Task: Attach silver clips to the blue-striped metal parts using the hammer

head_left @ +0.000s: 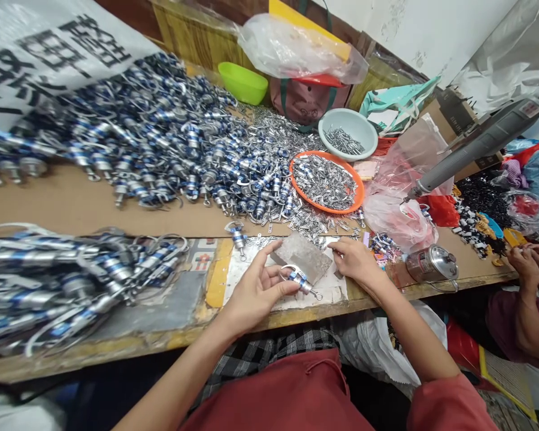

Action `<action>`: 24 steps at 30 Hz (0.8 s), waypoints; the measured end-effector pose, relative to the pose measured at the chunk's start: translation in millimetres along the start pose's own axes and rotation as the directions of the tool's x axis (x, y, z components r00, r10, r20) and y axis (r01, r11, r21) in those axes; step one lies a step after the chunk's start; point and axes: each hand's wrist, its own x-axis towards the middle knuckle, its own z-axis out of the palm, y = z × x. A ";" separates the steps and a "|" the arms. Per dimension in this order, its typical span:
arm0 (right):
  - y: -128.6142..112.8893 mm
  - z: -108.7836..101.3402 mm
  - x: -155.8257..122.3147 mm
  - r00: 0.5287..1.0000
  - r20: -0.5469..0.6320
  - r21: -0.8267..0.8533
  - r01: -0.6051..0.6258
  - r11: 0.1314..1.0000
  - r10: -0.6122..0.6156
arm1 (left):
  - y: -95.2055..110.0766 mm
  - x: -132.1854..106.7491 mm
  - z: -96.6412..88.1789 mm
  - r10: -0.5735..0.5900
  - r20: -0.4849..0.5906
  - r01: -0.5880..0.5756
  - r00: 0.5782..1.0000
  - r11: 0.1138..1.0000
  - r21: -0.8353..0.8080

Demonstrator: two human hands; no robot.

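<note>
My left hand (pixel 265 284) pinches a small blue-and-silver metal cylinder (pixel 298 279) between thumb and fingers. The piece has a pale curved strap at one end and a little ring at the other. It is held in front of a grey metal block (pixel 304 256) lying on a white sheet (pixel 247 278). At the block's right side, my right hand (pixel 353 260) has its fingertips pressed together near the sheet; whatever they hold, if anything, is too small to make out. Another cylinder of the same kind, a loose blue-and-silver one (pixel 238 238), lies behind my left hand.
A large heap of similar cylinders (pixel 161 131) spreads behind, with another pile (pixel 72 281) at left. Small metal tabs fill an orange tray (pixel 362 194); a pale bowl (pixel 372 140) holds pins. A grey electric screwdriver (pixel 480 143) hangs at right, above a metal mug (pixel 424 266). A co-worker's hands (pixel 527 260) are far right.
</note>
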 end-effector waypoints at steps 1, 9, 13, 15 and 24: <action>-2.0 -2.2 -1.6 0.996 -0.086 0.097 0.012 0.995 -0.003 | -0.6 0.3 -0.2 -0.001 0.003 0.001 1.000 1.000 -0.008; -57.5 -9.9 -11.8 0.905 -0.285 0.147 0.368 0.918 -0.317 | 0.3 0.2 2.2 0.010 -0.007 -0.010 1.000 1.000 -0.028; -58.1 -14.9 -12.0 0.959 -0.167 0.212 0.263 0.941 -0.230 | 0.0 -0.2 3.0 0.009 0.003 -0.009 1.000 1.000 -0.020; -56.6 -15.9 -11.2 0.964 -0.127 0.267 0.259 0.928 -0.232 | -0.2 -0.3 2.7 0.010 -0.009 -0.010 1.000 1.000 -0.015; -56.5 -21.1 -5.1 0.948 -0.123 0.359 0.318 0.877 -0.294 | -0.3 0.3 2.8 0.014 0.009 -0.014 1.000 1.000 -0.025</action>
